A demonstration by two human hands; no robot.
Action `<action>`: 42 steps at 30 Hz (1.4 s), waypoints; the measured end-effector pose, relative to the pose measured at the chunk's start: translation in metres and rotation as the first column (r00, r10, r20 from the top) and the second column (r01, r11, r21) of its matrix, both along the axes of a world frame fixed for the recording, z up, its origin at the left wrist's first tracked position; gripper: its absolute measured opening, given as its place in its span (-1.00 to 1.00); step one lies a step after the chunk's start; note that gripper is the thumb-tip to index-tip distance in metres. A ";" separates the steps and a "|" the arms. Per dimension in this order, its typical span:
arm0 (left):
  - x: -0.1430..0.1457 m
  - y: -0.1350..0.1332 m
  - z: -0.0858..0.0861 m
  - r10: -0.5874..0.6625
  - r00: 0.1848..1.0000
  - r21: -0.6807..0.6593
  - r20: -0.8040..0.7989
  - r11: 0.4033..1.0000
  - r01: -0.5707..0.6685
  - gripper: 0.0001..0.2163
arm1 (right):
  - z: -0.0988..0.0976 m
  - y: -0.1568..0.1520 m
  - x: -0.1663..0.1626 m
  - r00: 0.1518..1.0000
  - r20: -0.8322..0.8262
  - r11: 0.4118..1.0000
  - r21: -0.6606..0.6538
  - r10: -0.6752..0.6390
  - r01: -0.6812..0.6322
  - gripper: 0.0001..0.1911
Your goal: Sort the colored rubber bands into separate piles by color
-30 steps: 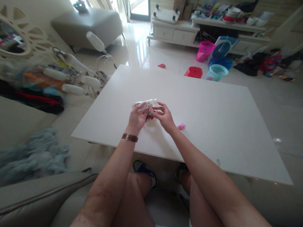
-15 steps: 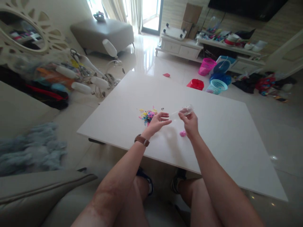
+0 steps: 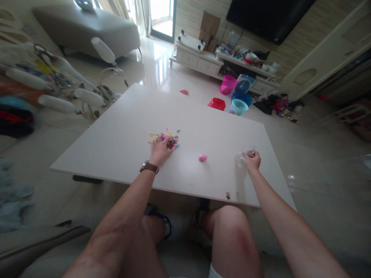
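A heap of small colourful elastic bands (image 3: 171, 139) lies near the middle of the white table (image 3: 121, 135). My left hand (image 3: 160, 150), with a brown watch at the wrist, rests on the near side of that heap, fingers curled into it. Far to the right, my right hand (image 3: 252, 160) is closed on a crumpled clear plastic bag (image 3: 242, 156) and holds it down at the table's right part. A small pink item (image 3: 203, 158) lies on the table between the two hands.
Two tiny items (image 3: 227, 195) lie at the table's near edge. Beyond the table on the floor stand a red bin (image 3: 216, 104), a pink basket (image 3: 228, 84) and a turquoise basket (image 3: 239, 106). A white rack (image 3: 72, 92) stands at left.
My right hand has carried the clear bag from above the heap out to the right side of the table. My left hand has dropped onto the elastic bands. The view has swung right.
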State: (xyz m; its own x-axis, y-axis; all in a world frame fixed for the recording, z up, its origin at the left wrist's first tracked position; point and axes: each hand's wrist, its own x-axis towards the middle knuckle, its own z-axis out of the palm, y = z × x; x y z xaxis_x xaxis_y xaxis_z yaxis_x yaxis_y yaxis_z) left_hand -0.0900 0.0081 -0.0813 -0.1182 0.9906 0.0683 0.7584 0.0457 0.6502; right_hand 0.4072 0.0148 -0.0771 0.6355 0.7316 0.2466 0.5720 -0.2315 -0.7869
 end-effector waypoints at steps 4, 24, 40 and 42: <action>0.002 0.003 -0.010 0.039 0.995 0.002 -0.089 0.999 -0.039 -0.59 | -0.002 -0.006 0.020 1.000 -0.012 1.000 0.003 0.007 -0.007 -0.51; -0.049 0.010 0.028 0.362 0.890 0.011 0.277 0.925 -0.380 -0.65 | 0.086 -0.020 -0.115 0.762 0.406 0.825 0.035 0.504 -0.564 -0.75; -0.075 0.018 0.020 0.640 0.415 -0.448 0.647 0.759 -0.472 -0.91 | -0.021 0.049 -0.430 0.407 0.228 0.467 -0.409 0.884 -0.784 -0.62; -0.072 0.019 0.022 0.641 0.375 -0.484 0.669 0.759 -0.435 -0.90 | -0.016 0.058 -0.432 0.400 0.220 0.454 -0.335 0.890 -0.826 -0.66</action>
State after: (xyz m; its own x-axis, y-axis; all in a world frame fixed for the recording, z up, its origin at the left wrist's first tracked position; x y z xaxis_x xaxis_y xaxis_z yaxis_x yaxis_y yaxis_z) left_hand -0.1616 0.0267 -0.0597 -0.5314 0.6687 -0.5200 -0.2680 0.4496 0.8521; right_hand -0.0244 0.0732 -0.0935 -0.4485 0.8856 0.1206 0.7329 0.4416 -0.5175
